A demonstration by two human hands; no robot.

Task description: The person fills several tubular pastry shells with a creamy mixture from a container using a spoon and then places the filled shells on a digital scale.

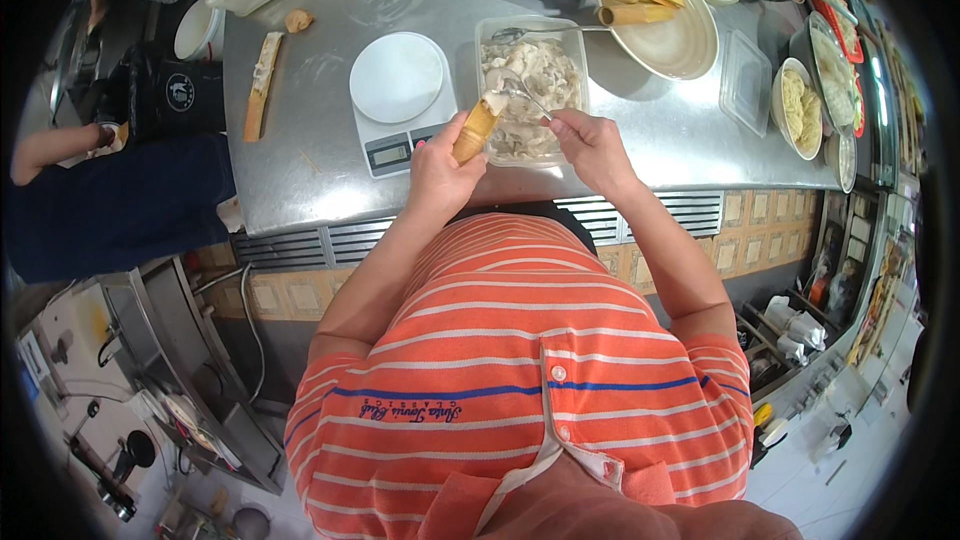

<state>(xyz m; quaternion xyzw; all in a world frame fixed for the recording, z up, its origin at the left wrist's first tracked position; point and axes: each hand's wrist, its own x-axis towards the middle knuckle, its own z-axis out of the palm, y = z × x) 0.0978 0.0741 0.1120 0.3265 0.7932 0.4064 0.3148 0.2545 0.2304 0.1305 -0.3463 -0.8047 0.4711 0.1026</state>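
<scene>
My left hand [444, 174] grips a split bamboo tube [475, 133], tilted with its far end over a clear plastic container [586, 82]. A metal spoon [529, 96] is pinched in my right hand [594, 150], its bowl at the tube's far end. Some pale, raw-looking filling [495, 100] shows there at the tube's end. Below lies a mass of pale sliced meat [547, 67] in the container. Another metal spoon [517, 33] rests across the container's far side. Just left of the container stands a white digital kitchen scale [397, 79] with a bare round platform.
Several bamboo tubes [637, 13] lean in a round white bowl [675, 52]. A filled bamboo half [262, 86] lies at the left of the steel table [315, 187]. A clear lid [746, 82] and a bowl of pale noodle-like food [799, 109] sit right. At far left, a co-worker's arm [56, 154] reaches in.
</scene>
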